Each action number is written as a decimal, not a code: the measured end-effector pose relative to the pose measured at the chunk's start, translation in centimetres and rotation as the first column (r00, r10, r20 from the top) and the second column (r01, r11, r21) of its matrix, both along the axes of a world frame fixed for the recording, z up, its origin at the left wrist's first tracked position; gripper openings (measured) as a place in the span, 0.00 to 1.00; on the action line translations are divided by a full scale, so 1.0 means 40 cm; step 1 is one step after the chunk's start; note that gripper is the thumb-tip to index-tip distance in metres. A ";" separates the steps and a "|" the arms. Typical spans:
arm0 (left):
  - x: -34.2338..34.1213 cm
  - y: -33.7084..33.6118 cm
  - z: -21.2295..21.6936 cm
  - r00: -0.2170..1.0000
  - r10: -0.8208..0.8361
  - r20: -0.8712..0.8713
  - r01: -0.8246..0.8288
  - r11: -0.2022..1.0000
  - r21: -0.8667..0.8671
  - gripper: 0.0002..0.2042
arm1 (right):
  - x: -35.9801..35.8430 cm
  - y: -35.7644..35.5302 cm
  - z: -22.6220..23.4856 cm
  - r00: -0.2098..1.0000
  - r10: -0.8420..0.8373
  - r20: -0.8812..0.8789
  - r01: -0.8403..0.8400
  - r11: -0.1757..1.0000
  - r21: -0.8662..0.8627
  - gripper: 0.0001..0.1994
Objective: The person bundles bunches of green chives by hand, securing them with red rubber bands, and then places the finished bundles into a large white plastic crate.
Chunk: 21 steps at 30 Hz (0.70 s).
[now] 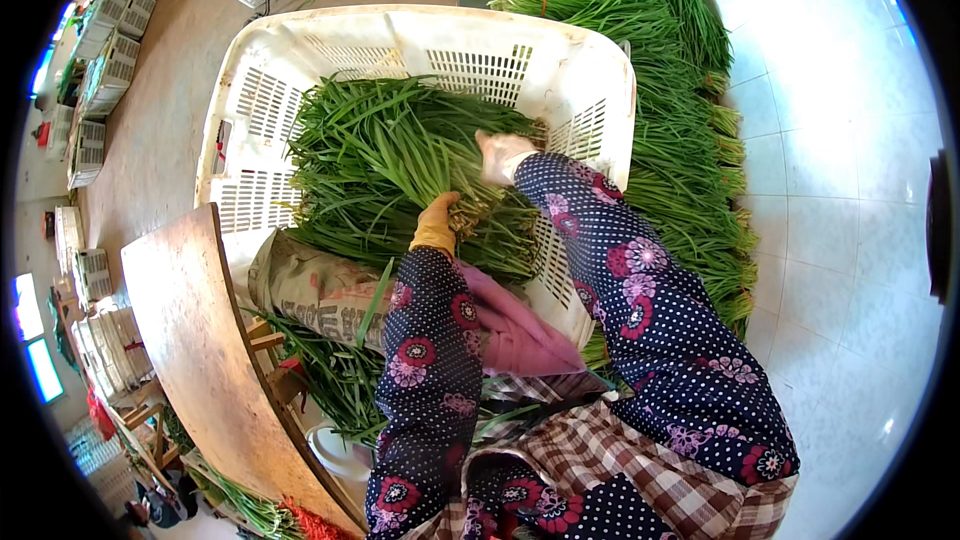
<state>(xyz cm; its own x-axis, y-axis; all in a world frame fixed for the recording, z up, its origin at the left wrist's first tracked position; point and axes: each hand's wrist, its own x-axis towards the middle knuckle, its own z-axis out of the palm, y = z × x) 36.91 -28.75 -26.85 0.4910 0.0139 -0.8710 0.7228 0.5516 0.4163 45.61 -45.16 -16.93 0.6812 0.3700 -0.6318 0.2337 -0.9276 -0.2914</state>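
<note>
We had a heap of long green leaves inside the big white basket. Our left hand was wrapped around some of them, close to their ends. Our right hand was just beyond it, also by the ends, but we could not tell if it was gripping any. A brown sack lay nearer to us. More green bunches lay to the right, beside shiny tiles.
</note>
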 end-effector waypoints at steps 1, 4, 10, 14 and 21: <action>-0.005 0.001 -0.006 1.000 0.018 0.001 -0.018 1.000 -0.013 0.09 | -0.010 0.008 -0.014 0.985 0.004 -0.172 0.003 0.999 0.039 0.38; -0.006 -0.006 0.008 0.998 0.063 0.016 -0.061 0.996 -0.064 0.09 | -0.011 -0.004 -0.167 0.934 -0.181 -0.307 0.222 0.969 0.106 0.42; -0.011 0.009 0.111 1.000 0.019 0.000 -0.019 0.995 -0.101 0.09 | -0.003 0.010 -0.091 0.877 -0.117 -0.466 0.162 0.985 0.056 0.52; -0.017 0.001 0.107 0.996 0.090 -0.014 -0.091 0.988 -0.123 0.09 | 0.033 -0.014 -0.062 0.913 -0.141 -0.384 0.246 0.939 0.241 0.50; -0.034 -0.002 0.073 0.996 0.037 -0.082 -0.046 0.993 -0.104 0.10 | -0.081 0.086 -0.158 0.918 -0.188 -0.350 0.201 0.980 0.001 0.42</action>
